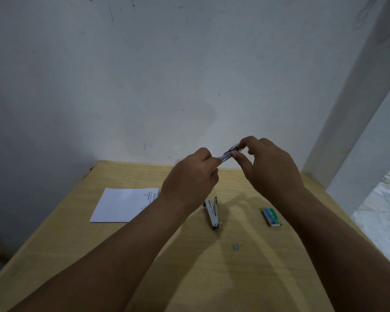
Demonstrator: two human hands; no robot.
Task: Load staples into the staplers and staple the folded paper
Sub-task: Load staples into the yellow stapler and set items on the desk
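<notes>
Both hands are up above the far edge of the worktop [126, 255], sharing one stapler [229, 153]. The left hand [190, 176] is curled round its near end, and the metal body sticks out of that grip towards the right. The right hand [270, 167] pinches the far end, thumb below and fingertips on top. Whether staples are in it, I cannot tell.

Down on the worktop, a second stapler [212, 213] lies near the middle, under the raised hands. The paper [124, 204] lies flat towards the left edge, partly hidden by the left forearm. A green staple box [272, 217] sits towards the right edge. A small strip of staples [236, 247] lies loose, nearer the front edge than the second stapler.
</notes>
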